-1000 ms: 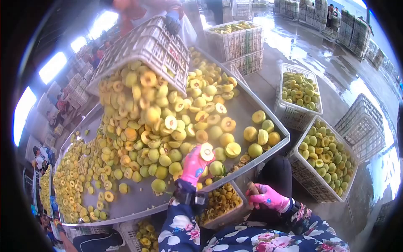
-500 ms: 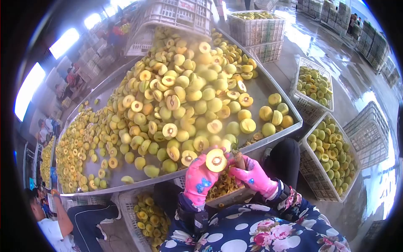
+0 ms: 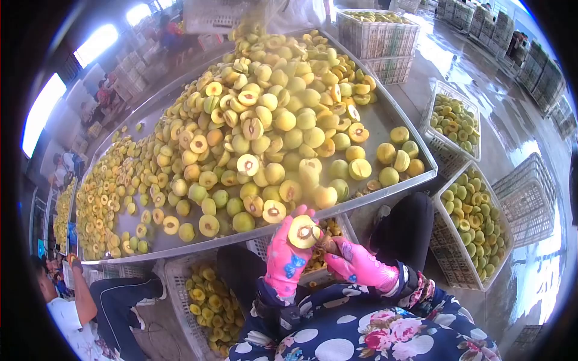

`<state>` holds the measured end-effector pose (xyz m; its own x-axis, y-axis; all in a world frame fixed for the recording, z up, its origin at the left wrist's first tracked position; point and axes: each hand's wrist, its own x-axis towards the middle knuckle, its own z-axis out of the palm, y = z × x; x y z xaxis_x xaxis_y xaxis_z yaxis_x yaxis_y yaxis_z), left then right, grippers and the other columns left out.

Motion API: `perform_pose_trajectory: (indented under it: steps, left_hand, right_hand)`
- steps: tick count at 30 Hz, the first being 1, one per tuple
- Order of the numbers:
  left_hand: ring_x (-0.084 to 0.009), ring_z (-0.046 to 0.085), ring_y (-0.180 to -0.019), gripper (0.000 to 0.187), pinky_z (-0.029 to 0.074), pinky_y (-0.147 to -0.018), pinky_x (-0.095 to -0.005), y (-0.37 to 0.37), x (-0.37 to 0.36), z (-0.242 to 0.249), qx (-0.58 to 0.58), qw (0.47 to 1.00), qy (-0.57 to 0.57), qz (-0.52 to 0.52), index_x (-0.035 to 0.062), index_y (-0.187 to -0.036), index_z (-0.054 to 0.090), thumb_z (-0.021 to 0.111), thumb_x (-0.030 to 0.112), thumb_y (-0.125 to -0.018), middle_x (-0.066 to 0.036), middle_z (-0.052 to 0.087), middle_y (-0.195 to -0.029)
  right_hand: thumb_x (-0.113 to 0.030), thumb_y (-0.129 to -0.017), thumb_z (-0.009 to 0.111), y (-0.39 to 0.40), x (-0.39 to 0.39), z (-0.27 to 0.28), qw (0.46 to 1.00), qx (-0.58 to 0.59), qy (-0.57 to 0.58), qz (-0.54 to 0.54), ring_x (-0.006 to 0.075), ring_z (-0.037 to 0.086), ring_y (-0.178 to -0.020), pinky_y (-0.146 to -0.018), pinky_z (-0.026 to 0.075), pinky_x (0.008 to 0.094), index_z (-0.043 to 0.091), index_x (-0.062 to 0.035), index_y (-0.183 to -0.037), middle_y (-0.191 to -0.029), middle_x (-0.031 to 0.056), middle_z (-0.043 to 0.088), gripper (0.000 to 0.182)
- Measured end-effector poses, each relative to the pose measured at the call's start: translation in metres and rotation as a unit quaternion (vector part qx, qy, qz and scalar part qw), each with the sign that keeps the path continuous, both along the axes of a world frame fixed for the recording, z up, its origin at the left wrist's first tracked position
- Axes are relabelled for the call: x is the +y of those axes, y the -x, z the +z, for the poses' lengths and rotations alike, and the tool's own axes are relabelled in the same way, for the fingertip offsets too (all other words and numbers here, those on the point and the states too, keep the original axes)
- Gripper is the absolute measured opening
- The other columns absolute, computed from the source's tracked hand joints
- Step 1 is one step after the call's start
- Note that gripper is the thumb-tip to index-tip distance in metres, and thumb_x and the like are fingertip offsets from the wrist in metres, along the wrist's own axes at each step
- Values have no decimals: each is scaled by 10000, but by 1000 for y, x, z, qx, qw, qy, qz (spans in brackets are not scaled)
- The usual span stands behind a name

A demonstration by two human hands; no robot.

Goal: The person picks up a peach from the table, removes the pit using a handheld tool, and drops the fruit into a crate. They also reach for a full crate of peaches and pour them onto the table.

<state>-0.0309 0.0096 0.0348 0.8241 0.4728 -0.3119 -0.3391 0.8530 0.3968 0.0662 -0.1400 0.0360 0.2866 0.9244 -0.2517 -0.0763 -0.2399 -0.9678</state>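
Wrapped round a halved yellow fruit (image 3: 303, 231), my left hand (image 3: 286, 256) in a pink glove keeps its cut face turned up. My right hand (image 3: 363, 265), also pink-gloved, is closed on the handle of a small tool (image 3: 327, 243). The tool's tip touches the fruit's centre, where the brown pit shows. Both hands are just in front of the metal tray (image 3: 385, 191), which bears a large heap of whole and halved fruit (image 3: 274, 174). Under my hands a crate holds fruit scraps (image 3: 317, 260).
Crates of fruit stand at the right (image 3: 503, 231), behind it (image 3: 478, 147), at the back (image 3: 378, 42) and at lower left (image 3: 177, 295). An empty-looking crate (image 3: 530, 201) leans at the far right. A co-worker (image 3: 69, 310) sits at lower left.
The tool has moved left from beside the fruit to its pit. The raised crate at the back has moved up and away, and more fruit has slid onto the heap.
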Motion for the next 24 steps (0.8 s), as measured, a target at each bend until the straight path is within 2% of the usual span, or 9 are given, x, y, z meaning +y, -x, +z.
perform_pose_trajectory:
  steps: [5,12,15,18,20,22,24]
  left_hand:
    - [-319,536,-1037,413,457,-885,-460,2,-6,-3,-15,999,-36,-13,-14,-1222,450,401,296,-953,-192,522,-1179]
    - [-272,597,-884,337,516,-771,-388,-5,-17,4,51,996,-61,33,9,-1179,482,433,253,-952,-169,563,-1128]
    - [-243,599,-868,335,527,-734,-354,-7,-22,4,72,991,-97,57,10,-1174,488,463,252,-944,-155,575,-1109]
    - [-225,602,-844,329,531,-710,-331,-11,-28,-1,79,986,-122,84,11,-1162,496,483,251,-937,-147,588,-1078]
    - [-217,603,-830,323,530,-702,-324,-14,-31,-3,101,982,-122,99,11,-1147,506,486,256,-936,-144,595,-1056]
    - [-215,604,-820,316,529,-699,-323,-15,-34,0,122,980,-113,105,10,-1135,511,493,253,-934,-144,598,-1042]
    - [-209,604,-810,302,527,-694,-320,-16,-35,0,130,979,-114,111,8,-1117,520,499,246,-932,-143,601,-1033]
  right_hand:
    - [-180,-929,504,7,3,1,998,61,-12,-11,66,462,-575,-519,397,249,483,-46,-1071,-703,-12,502,196]
    - [-169,-949,456,12,4,-4,991,126,-19,-32,50,440,-542,-476,356,225,477,-56,-1024,-659,-42,471,138]
    - [-166,-952,448,12,6,-6,995,92,-20,-24,42,432,-532,-465,347,220,483,-60,-1022,-648,-50,472,132]
    - [-155,-950,445,14,8,-8,997,78,3,-20,74,454,-546,-480,366,245,487,-47,-1025,-671,-15,493,138]
    - [-168,-952,440,17,9,-11,999,35,-17,-15,52,430,-519,-463,342,216,469,-71,-1050,-645,-36,468,141]
    - [-163,-947,443,19,12,-21,998,-35,-40,-21,67,450,-521,-467,355,220,454,-71,-1094,-656,-27,479,173]
    - [-143,-934,457,22,13,-38,988,-134,-71,-33,124,512,-569,-508,402,261,438,-43,-1154,-712,18,524,242]
